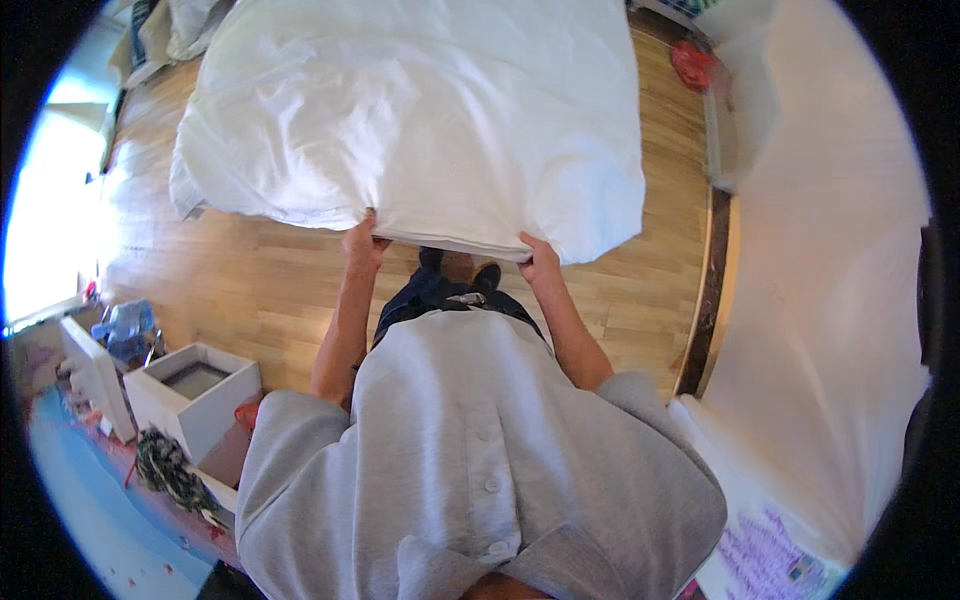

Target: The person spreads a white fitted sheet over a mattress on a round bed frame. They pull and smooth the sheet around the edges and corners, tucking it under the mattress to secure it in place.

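Observation:
A large white quilt or duvet [435, 127] stretches out in front of me, creased near the places where it is gripped. My left hand [365, 244] pinches its near edge, left of the middle, with the thumb on top. Farther right along the same edge, my right hand [540, 259] grips the fabric, thumb above and fingers underneath. Between the hands the edge runs fairly taut. The far end of the cloth passes out of view at the top, and what lies beneath it is hidden.
Wood-look flooring [292, 277] surrounds my feet. At lower left stand an open white box-shaped cabinet [217, 405], a clear blue water jug [129, 330] and a white panel [97, 375]. A red plastic bag [691, 65] lies at upper right, near a white wall [817, 225].

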`<state>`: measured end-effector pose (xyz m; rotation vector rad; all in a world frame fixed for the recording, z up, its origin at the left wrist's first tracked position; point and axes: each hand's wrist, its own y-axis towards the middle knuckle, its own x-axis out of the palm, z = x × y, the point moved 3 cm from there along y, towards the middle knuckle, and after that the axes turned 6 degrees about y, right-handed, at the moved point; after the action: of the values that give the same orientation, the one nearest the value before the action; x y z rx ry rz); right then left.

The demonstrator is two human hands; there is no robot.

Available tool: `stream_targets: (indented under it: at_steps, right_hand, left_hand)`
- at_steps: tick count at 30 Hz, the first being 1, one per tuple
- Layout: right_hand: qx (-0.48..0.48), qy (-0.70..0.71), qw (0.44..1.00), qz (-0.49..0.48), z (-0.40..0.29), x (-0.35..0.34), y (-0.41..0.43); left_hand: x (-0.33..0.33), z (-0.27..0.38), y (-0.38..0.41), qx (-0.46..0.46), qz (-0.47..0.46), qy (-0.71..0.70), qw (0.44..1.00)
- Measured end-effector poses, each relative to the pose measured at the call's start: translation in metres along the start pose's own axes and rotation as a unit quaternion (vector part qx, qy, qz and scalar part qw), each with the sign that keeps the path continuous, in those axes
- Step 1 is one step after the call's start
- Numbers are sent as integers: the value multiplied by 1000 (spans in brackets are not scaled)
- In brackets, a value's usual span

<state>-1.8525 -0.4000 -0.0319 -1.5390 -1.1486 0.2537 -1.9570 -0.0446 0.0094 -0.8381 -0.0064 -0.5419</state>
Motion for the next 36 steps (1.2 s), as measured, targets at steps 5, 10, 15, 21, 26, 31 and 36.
stream_targets:
  at_steps: [5,10,15,21,26,31,36]
  right_hand:
    - [23,96,994,-39,32,-14,10]
    - [220,-71,967,-108,67,-2,-21]
    - [283,-135,909,-274,104,86,-83]
    - [149,4,957,-250,151,202,-84]
    - [27,37,985,-166,200,235,-54]
    - [-88,28,994,-61,218,233,-65]
    - [-141,14,989,48,213,260,-100]
  left_hand:
    - [9,2,5,-43,9,12,999]
    - [30,15,-11,-76,-26,24,996]
    - [46,27,-25,-108,-41,1,993]
    - [41,45,-10,-191,-108,-43,975]
    - [15,55,9,-221,-111,13,969]
    - [-10,94,6,-265,-153,72,949]
    - [-29,113,42,-257,-199,-83,942]
